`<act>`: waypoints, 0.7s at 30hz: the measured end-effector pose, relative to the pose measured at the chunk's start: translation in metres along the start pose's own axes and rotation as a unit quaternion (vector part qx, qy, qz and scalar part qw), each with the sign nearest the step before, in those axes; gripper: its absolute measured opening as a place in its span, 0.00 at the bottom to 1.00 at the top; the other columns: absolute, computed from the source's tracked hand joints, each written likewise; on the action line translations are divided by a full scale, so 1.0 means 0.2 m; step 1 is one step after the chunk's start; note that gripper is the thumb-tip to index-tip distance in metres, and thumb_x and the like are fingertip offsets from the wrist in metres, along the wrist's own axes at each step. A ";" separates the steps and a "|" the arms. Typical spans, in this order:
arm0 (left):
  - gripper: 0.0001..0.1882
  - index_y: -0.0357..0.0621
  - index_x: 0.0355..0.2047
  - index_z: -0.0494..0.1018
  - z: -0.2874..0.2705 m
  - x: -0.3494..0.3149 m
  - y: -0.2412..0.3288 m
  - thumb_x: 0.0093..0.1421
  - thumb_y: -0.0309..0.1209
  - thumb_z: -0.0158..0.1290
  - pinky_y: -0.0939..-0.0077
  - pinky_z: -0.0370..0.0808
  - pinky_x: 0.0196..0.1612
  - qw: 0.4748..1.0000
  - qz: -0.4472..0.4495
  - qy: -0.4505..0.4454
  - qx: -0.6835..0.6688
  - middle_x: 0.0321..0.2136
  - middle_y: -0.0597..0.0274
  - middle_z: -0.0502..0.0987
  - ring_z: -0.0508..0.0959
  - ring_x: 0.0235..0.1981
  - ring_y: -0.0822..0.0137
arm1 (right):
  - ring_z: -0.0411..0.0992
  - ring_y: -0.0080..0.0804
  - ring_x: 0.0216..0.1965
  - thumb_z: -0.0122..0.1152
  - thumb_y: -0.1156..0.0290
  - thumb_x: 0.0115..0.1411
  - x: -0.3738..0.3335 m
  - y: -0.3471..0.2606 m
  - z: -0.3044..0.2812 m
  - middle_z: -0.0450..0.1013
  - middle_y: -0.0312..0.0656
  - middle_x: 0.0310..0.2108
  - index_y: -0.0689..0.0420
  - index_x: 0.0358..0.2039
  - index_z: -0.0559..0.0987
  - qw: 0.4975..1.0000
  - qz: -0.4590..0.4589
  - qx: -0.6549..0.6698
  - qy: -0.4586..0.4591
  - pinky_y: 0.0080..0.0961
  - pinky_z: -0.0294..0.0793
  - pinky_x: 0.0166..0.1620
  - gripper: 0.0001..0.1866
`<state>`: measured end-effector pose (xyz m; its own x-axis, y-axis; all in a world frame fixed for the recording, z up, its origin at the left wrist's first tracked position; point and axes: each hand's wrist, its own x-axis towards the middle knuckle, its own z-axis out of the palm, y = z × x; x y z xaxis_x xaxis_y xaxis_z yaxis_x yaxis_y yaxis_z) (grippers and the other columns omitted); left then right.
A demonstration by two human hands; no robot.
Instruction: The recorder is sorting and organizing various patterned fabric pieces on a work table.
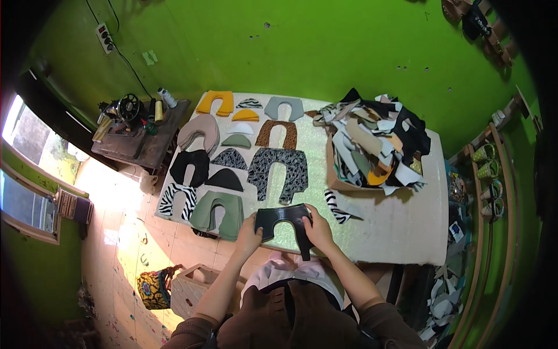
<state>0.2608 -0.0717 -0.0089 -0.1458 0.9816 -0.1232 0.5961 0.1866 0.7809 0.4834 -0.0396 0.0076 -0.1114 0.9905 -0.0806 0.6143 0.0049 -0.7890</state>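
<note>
Above the table's front edge I hold a glossy black U-shaped piece (273, 216), its arms toward me. My left hand (249, 237) grips its left side and my right hand (319, 231) its right side, fingers partly hidden behind it. Just beyond lies a black-and-grey patterned U-shaped piece (264, 168). To the left are stacked green U-shaped pieces (203, 212), a zebra-striped piece (168, 200) and black pieces (197, 166). Farther back lie beige (195, 131), yellow (206, 104), grey (282, 107) and brown spotted (270, 136) ones, with small half-moon pieces (235, 141) between them.
A box (354, 185) heaped with scraps stands on the table's (401, 232) right half, a zebra-striped scrap (336, 209) before it. At left are a sewing machine (129, 110), a stool (189, 285) and a patterned bag (156, 289). A rack of sandals (487, 170) lines the right wall.
</note>
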 end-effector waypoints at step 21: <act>0.29 0.24 0.54 0.56 -0.01 0.05 -0.07 0.52 0.26 0.45 0.62 0.57 0.59 0.945 0.195 -0.102 0.244 0.57 0.31 0.50 0.52 0.60 0.41 | 0.72 0.49 0.37 0.55 0.70 0.54 -0.02 0.11 0.34 0.73 0.54 0.35 0.57 0.47 0.71 0.976 0.120 -0.001 0.180 0.35 0.70 0.41 0.18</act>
<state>0.2500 -0.0653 -0.0203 0.2846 0.9579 -0.0392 0.8738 -0.2423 0.4216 0.4438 -0.0536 -0.0499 0.3185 0.9469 -0.0436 0.5898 -0.2340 -0.7729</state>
